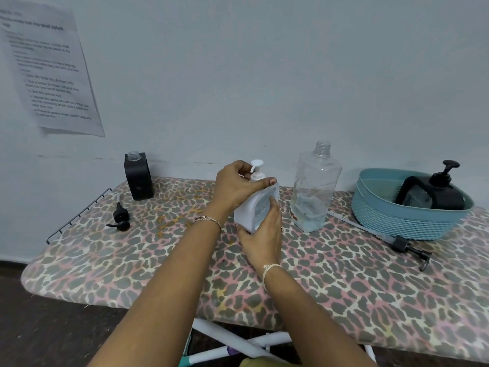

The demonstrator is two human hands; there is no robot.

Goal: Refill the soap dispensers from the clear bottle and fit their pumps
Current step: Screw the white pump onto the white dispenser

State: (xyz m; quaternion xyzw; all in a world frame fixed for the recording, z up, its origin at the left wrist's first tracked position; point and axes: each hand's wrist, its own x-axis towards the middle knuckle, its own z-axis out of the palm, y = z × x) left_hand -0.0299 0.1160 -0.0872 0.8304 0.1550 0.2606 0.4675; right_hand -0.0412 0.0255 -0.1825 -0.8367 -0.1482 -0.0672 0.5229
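Note:
A white soap dispenser [247,211] stands at the middle of the board with its white pump [257,169] on top. My left hand [235,186] curls round the pump's collar from the left. My right hand [262,231] grips the dispenser's lower body from the front right. The clear bottle [315,186] stands uncapped just right of it, with a little liquid at the bottom. A black dispenser [139,176] without a pump stands at the back left, and a loose black pump [120,217] lies in front of it.
A blue basket [407,221] at the right holds another black dispenser [434,192] with its pump fitted. A long black pump with tube [402,243] lies in front of the basket. The leopard-print ironing board [132,260] stands against a wall; a printed sheet [45,67] hangs upper left.

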